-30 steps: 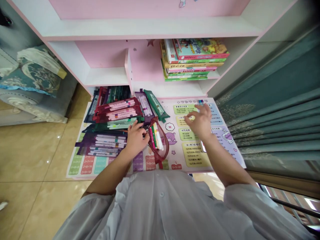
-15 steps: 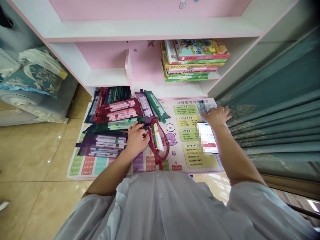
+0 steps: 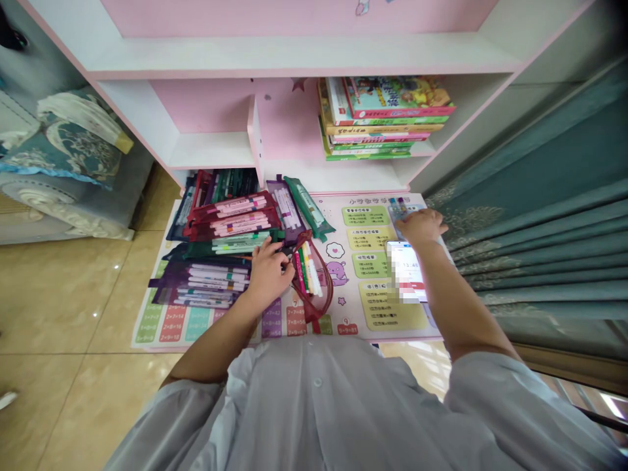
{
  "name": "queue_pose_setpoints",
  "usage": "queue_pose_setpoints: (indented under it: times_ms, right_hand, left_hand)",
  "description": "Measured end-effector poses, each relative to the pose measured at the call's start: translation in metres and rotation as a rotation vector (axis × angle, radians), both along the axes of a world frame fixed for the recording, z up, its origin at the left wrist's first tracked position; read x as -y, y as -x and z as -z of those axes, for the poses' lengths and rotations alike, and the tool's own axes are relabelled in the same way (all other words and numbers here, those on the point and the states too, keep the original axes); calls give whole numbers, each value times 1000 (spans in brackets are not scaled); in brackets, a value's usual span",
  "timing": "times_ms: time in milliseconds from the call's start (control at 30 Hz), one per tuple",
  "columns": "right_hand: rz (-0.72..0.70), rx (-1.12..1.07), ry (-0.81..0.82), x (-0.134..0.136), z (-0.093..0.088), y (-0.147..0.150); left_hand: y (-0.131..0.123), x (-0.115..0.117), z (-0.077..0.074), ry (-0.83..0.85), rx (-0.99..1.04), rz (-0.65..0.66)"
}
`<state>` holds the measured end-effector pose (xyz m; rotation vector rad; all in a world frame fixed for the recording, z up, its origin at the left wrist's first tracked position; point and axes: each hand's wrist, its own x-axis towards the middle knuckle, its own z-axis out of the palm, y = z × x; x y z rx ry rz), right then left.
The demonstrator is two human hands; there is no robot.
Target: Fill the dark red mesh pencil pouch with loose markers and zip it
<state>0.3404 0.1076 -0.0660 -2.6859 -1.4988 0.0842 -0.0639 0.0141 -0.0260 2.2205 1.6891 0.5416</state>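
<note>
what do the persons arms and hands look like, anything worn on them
The left hand and right hand are bare, with no gloves, and no watch or ring shows. The forearms come out of the wide, loose left sleeve and right sleeve of a pale grey button-front shirt with a small round button.

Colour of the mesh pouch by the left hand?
Dark red, see-through mesh pouch; clearest in the head view.

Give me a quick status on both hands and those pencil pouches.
Left hand on the stacked pencil pouches, beside red mesh pouch. Right hand at pale blue pen pouch. Phone lying on printed mat, below right hand.
</note>
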Motion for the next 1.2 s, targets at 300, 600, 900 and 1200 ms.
queue_pose_setpoints:
  times_ms: [300,600,900,1200]
  right_hand:
    - [9,-64,-12,0,1,-5]
    - [15,-87,22,2,-6,-2]
    - [-9,-90,-44,3,-4,1]
    - [-29,-100,-68,2,-2,-2]
  left_hand:
    - [-1,0,-1,13,3,-5]
    - [-1,0,-1,4,-2,0]
    - [0,0,0,2,4,2]
    - [0,0,-1,4,-7,4]
